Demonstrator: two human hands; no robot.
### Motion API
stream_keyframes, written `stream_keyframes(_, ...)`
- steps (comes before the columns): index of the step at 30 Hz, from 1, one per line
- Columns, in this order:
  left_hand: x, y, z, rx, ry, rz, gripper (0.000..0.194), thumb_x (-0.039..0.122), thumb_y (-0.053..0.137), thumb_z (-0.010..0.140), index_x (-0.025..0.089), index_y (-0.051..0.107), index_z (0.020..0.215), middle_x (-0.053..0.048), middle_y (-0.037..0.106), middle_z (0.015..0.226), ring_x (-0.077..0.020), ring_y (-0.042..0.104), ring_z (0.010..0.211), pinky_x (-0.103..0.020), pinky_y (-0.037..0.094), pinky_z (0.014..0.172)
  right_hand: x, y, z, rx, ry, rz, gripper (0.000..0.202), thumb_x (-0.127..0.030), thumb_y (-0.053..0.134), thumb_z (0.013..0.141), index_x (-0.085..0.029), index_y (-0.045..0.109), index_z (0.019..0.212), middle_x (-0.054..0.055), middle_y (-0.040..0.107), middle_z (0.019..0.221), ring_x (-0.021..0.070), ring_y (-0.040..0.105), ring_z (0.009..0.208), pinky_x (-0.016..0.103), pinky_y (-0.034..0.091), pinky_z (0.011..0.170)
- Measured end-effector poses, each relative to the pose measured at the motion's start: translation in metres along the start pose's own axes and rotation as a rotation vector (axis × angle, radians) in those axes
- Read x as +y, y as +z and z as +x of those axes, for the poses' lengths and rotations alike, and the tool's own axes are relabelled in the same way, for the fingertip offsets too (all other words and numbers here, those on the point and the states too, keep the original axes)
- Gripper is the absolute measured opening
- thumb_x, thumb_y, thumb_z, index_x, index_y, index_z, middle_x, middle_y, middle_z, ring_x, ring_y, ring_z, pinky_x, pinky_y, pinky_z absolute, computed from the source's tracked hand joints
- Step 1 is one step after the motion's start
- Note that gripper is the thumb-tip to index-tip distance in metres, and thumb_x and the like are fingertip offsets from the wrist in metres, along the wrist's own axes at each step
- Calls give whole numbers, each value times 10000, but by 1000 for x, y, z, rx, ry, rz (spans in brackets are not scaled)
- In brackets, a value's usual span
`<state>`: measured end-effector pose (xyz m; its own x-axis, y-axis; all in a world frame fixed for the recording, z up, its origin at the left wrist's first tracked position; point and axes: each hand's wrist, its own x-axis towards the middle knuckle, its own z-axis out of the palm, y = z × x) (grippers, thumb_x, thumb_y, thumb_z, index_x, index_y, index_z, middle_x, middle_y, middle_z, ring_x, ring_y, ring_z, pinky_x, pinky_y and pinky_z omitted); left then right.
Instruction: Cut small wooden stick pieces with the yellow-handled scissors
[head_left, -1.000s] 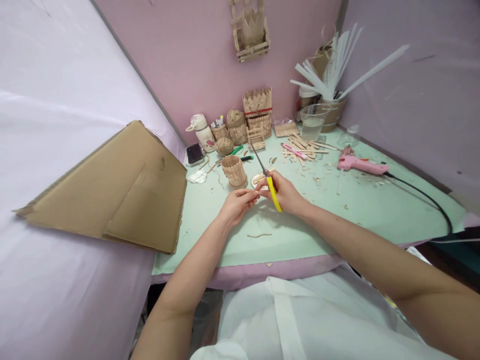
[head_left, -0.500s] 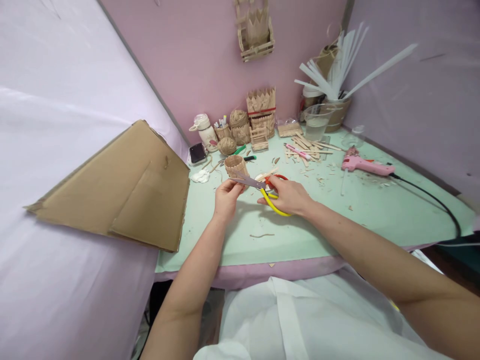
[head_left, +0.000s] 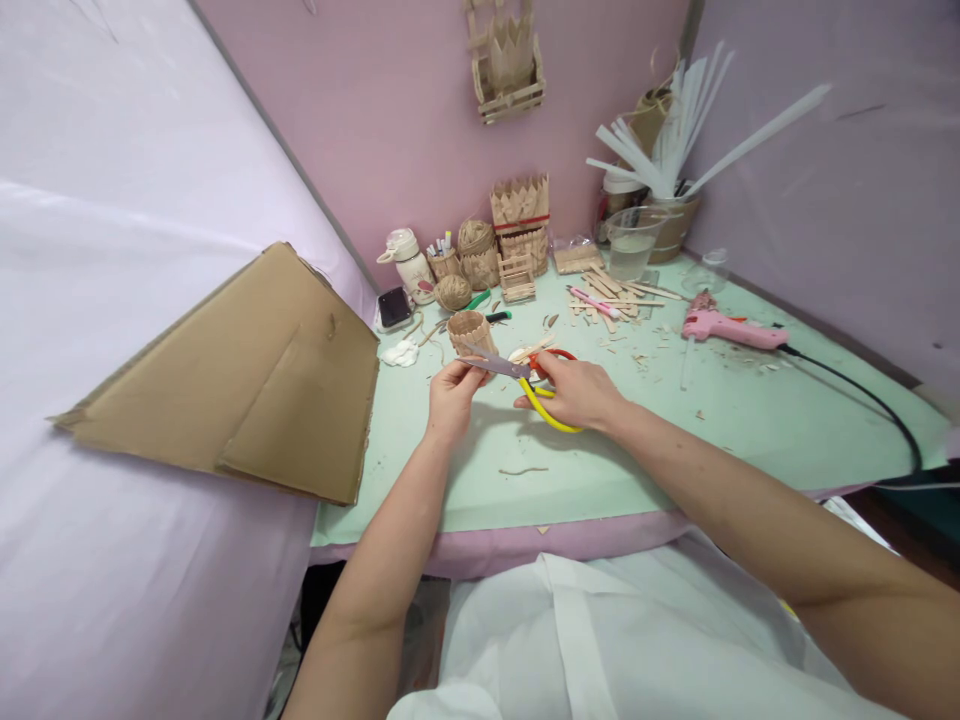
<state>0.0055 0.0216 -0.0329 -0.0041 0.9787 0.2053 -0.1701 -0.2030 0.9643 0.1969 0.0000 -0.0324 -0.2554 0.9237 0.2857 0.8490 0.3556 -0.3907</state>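
Both arms bare, angled inward from near side. Left forearm (head_left: 382,530) slants far and right from near left; left wrist (head_left: 442,437) roughly straight. Left hand (head_left: 450,395) raised, fingers bent, thumb (head_left: 474,377) brought against fingertips in pinch. Right forearm (head_left: 705,475) longer in view, reaching far and left from near right corner; elbow slightly bent. Right hand (head_left: 577,390) back upward, fingers curled in grip, pointing left, partly hidden. Hands close, not touching. Torso (head_left: 570,640) at near centre.
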Motion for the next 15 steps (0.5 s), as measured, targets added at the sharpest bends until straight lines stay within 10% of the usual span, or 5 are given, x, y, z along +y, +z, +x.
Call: stream_keyframes(15,10,8,-4,-18,-70,-107,190,298,746,604,152,673,702,2,610,672,-78,527,639,-224,436,667,-2,0,0,-60,18,-38,381,-592,480,773,-239,507,914,31,661,774,212,602,678,260,259,513)
